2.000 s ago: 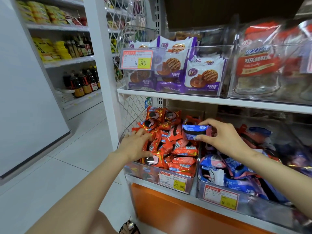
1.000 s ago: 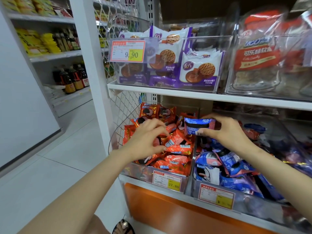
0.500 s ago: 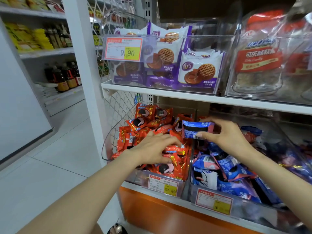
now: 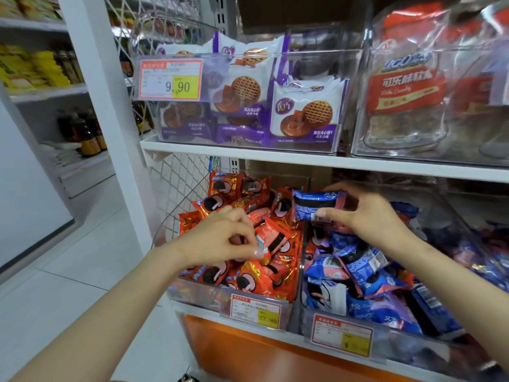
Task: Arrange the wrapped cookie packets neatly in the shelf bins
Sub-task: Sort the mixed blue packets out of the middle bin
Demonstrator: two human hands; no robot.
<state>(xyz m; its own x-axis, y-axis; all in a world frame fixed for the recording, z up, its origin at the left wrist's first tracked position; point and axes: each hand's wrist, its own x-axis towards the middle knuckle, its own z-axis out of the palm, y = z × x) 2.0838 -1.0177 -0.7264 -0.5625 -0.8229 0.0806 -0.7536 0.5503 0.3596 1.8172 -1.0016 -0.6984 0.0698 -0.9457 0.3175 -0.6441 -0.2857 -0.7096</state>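
A clear bin (image 4: 203, 295) on the lower shelf holds a heap of orange cookie packets (image 4: 252, 278). The bin to its right (image 4: 305, 321) holds blue cookie packets (image 4: 360, 264). My left hand (image 4: 220, 239) hovers over the orange heap and pinches one orange packet (image 4: 271, 234) by its edge with thumb and fingertips. My right hand (image 4: 370, 216) grips a single blue packet (image 4: 315, 204) above the divider between the two bins, thumb below and fingers on top.
The shelf above (image 4: 316, 161) carries a clear bin of purple waffle-cookie packs (image 4: 303, 117) and large red bags (image 4: 407, 89). A wire mesh panel (image 4: 176, 183) closes the left side. Price tags (image 4: 254, 311) hang on the bin fronts. Tiled floor lies to the left.
My left hand slid right across the orange heap and took one packet by its edge. My right hand kept the blue packet near the divider, and the view drew closer.
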